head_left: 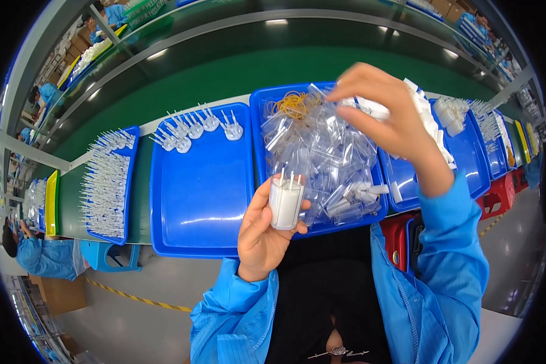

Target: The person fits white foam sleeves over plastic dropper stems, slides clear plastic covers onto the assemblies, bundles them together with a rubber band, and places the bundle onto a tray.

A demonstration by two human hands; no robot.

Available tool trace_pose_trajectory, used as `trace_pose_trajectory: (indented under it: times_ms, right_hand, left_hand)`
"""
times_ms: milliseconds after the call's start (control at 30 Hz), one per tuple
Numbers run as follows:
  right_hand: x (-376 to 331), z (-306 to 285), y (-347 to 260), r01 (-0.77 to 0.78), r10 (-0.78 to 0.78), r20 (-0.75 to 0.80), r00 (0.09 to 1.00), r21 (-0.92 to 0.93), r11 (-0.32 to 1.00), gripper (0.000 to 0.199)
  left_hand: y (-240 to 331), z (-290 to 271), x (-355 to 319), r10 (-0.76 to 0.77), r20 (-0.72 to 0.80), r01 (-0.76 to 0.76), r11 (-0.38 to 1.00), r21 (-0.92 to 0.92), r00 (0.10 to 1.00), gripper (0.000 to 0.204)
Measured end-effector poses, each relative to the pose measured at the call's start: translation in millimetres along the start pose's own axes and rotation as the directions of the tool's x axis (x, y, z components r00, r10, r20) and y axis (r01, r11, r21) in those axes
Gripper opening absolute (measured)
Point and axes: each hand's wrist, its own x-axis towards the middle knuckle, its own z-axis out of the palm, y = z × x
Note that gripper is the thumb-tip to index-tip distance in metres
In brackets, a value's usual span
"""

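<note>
My left hand point(262, 239) is closed around a white cylindrical part point(286, 205) with a clear outer wall and thin white prongs sticking up from its top. It is held upright over the near edge of a blue tray point(382, 209). That tray holds a heap of clear plastic sleeves point(327, 155), a tangle of yellow rubber bands point(292, 105) at its far left, and small white pieces point(367, 193) near its right side. Above the heap's far right my right hand point(379, 106) is raised, slightly blurred, thumb and fingers apart with nothing visible between them.
Left of the sleeves stands a blue tray point(201, 200) with several pronged white parts point(194, 128) along its far side. Further left, another tray point(110, 188) is packed with them. White pieces fill trays point(464, 167) at right. A green conveyor belt point(224, 67) runs behind.
</note>
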Motion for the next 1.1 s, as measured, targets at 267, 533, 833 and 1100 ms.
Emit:
trace_pose_trajectory:
  times_ms: [267, 533, 833, 1100]
  right_hand:
    - [45.2, 97.8, 148.6, -0.236, 0.312, 0.497, 0.81, -0.211, 0.949, 0.013]
    - [60.4, 83.1, 127.5, -0.315, 0.338, 0.511, 0.791, -0.134, 0.94, 0.003]
    - [1.5, 25.5, 94.7, -0.486, 0.464, 0.592, 0.659, 0.806, -0.338, 0.01]
    - [-34.5, -2.8, -20.7, -0.557, 0.371, 0.423, 0.827, 0.705, 0.438, 0.043]
  left_hand:
    - [10.9, 5.5, -3.1, -0.009, -0.061, 0.017, 0.992, 0.128, 0.998, 0.055]
    - [16.5, -3.5, -8.4, 0.055, -0.107, -0.037, 0.986, 0.165, 0.993, 0.056]
    - [2.7, -8.8, -1.9, 0.013, -0.027, -0.018, 0.974, -0.227, 1.0, 0.051]
    - [-9.5, -2.1, -1.8, -0.012, -0.048, 0.004, 0.987, -0.164, 0.999, 0.046]
